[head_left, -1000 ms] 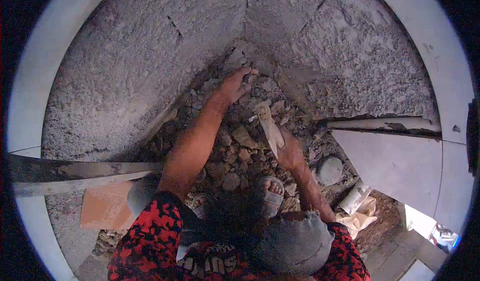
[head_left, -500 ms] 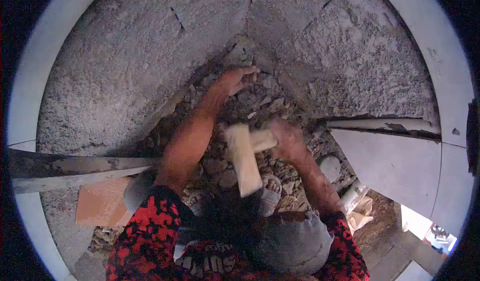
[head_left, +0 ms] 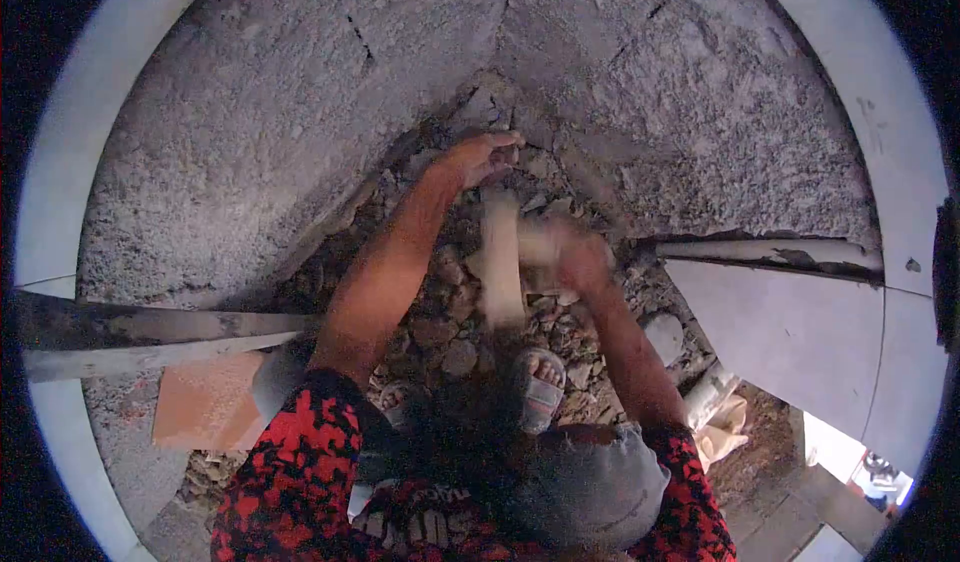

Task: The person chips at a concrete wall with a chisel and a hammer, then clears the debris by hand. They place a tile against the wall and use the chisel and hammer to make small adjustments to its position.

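My right hand (head_left: 580, 254) is closed round the short handle of a wooden mallet (head_left: 502, 262). The pale, block-shaped mallet head is smeared by motion and sits just below my left hand (head_left: 486, 156). That hand reaches into the corner, its fingers bent together over the rubble; what they grip is too dark and small to make out. Broken stones and debris (head_left: 435, 332) cover the ground beneath both hands.
Two rough cement walls (head_left: 270, 142) (head_left: 720, 112) meet ahead. A white panel (head_left: 780, 312) lies to the right, below a pipe (head_left: 770, 250). At left are a long dark bar (head_left: 180, 324) and an orange tile (head_left: 205, 402). My sandalled foot (head_left: 543, 387) stands on the rubble.
The mallet has swung upward and away from my body, its head now nearer my left hand. My right hand has shifted slightly right. My left hand has stayed nearly in place.
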### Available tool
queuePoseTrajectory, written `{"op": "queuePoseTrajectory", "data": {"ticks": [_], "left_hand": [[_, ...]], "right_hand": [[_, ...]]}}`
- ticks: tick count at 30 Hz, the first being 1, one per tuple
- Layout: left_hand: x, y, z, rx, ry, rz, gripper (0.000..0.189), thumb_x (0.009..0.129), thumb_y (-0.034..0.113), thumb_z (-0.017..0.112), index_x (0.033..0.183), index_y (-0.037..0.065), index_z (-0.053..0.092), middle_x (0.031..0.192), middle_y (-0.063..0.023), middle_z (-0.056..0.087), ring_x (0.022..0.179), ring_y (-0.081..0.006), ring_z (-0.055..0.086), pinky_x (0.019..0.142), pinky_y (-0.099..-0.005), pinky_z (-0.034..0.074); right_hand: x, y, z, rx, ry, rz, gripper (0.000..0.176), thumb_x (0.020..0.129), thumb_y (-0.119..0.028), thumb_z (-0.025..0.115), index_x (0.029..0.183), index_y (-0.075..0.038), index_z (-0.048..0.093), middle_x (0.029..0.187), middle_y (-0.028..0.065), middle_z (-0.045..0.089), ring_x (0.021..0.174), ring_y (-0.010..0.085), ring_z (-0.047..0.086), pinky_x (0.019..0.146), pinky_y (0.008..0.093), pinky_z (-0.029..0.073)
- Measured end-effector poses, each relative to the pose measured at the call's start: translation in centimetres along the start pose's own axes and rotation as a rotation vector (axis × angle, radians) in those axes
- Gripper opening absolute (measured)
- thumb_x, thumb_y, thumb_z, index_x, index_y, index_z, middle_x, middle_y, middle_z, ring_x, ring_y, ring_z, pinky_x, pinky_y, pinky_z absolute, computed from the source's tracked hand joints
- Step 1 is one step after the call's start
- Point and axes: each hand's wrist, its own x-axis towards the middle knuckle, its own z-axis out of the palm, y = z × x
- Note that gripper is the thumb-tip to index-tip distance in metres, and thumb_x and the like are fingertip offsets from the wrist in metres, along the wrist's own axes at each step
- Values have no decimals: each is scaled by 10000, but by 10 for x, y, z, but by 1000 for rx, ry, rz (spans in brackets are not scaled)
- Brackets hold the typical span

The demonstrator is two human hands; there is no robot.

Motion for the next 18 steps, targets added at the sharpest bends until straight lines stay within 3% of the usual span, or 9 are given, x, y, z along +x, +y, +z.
{"op": "queuePoseTrajectory", "data": {"ticks": [2,4,6,7,10,12,15,17,18], "left_hand": [[-3,11,2,125,10,-9,256,807,326,556,935,107,597,770,22,542,710,-115,489,655,-260,418],[5,11,-4,255,21,-33,256,811,325,551,931,103,592,752,27,538,698,-115,491,653,-253,419],[12,-2,-7,-40,-102,-3,252,812,331,549,925,110,591,757,27,550,707,-128,505,675,-267,425],[13,-4,-6,-43,-96,-4,252,812,331,549,925,110,591,757,27,550,707,-128,505,675,-267,425],[12,3,3,-188,13,-12,172,807,215,566,878,60,593,769,-17,579,730,-158,536,684,-288,435],[8,15,7,141,22,-20,179,807,219,566,865,52,590,787,-17,573,712,-161,524,656,-296,429],[6,-3,13,68,20,337,181,813,221,557,861,50,591,801,-18,571,680,-162,515,612,-296,409],[9,3,10,138,-4,306,181,815,216,552,871,49,590,803,-18,570,690,-157,515,625,-297,413],[6,2,8,207,-24,258,181,817,212,548,882,47,588,805,-18,569,700,-152,516,638,-297,418]], "right_hand": [[26,17,-8,-187,-582,571,475,614,-225,634,1036,-37,526,930,167,570,856,302,570,756,427,444],[18,3,-22,13,-586,560,448,633,-266,621,1010,-40,538,867,165,589,828,279,580,726,402,460],[-1,-7,-15,48,-208,212,417,654,-295,613,970,-31,546,793,162,584,771,278,580,659,394,470],[1,-16,-27,45,250,-160,364,668,-268,601,932,-24,548,721,145,560,708,302,565,605,405,455],[11,18,0,-43,-271,314,333,673,-230,586,941,-34,550,791,142,573,751,294,573,608,392,454],[4,45,19,-37,-329,490,320,682,-221,568,944,-38,556,841,140,587,786,290,574,663,400,443],[-8,-3,-23,121,-154,364,328,694,-238,558,947,-29,559,851,155,595,799,299,576,709,432,426],[1,-4,-32,49,267,-173,337,646,-277,645,816,4,572,780,202,598,726,355,596,674,442,479],[4,9,-17,53,270,-173,337,646,-277,645,816,4,572,780,202,598,726,355,596,674,442,479]]}}
